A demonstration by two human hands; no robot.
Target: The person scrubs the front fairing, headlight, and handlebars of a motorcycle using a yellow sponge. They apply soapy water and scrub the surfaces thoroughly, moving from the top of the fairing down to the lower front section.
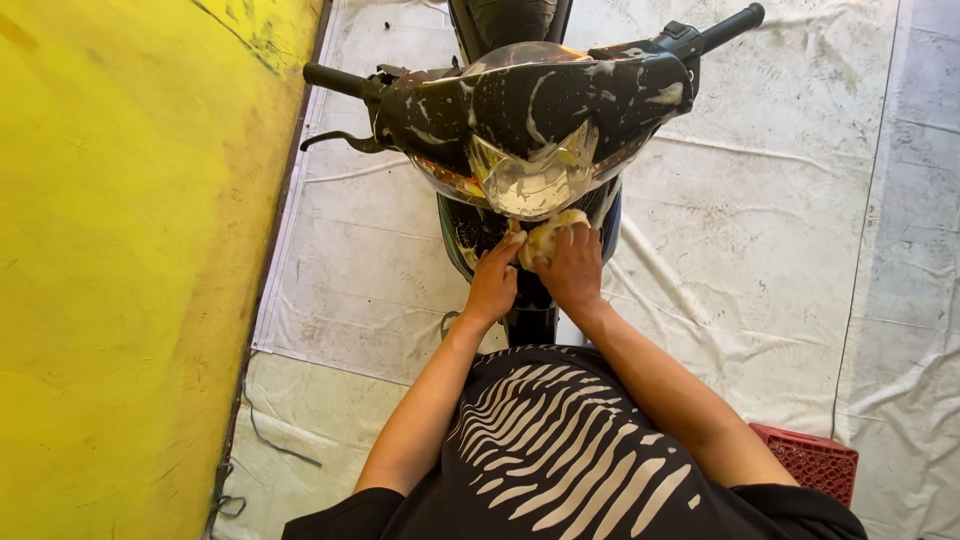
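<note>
A black motorbike (530, 110) faces me, its front cowl streaked with white soap foam around the headlight (530, 180). My right hand (575, 270) presses a pale yellow sponge (545, 235) against the front panel just below the headlight. My left hand (492, 285) rests beside it on the same panel, fingers touching the sponge's left edge. The front wheel (530, 320) is mostly hidden under my arms.
A yellow wall (130, 270) stands close on the left. White tarpaulin (760, 230) covers the ground around the bike. A red plastic crate (810, 460) sits at lower right behind my elbow. The handlebar grips (335, 80) stick out to both sides.
</note>
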